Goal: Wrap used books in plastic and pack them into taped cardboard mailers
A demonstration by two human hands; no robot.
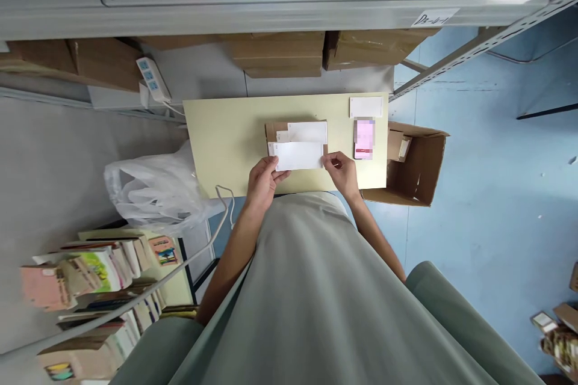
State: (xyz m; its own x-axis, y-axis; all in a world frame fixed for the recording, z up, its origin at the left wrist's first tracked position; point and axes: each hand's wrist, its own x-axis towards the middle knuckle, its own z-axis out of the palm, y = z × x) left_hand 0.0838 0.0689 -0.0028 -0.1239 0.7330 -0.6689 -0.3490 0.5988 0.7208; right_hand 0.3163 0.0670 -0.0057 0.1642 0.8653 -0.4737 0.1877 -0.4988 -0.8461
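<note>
A blank white paper slip [299,156] is stretched between my two hands, over the near part of a flat brown cardboard piece [272,131]. My left hand [263,180] pinches the slip's left end between thumb and fingers. At its right end, my right hand [341,172] grips the corner with closed fingertips. Another white slip [307,131] lies on the cardboard just beyond, partly covered. Whether the slips are single sheets or small stacks, I cannot tell. The cardboard rests on a pale yellow table [226,144].
A phone [363,138] and a white card [365,107] lie at the table's right. Beside it stands an open cardboard box [415,162]. A plastic bag [156,186] and stacked books [112,264] are at left. A power strip [153,79] sits under the shelf [271,15].
</note>
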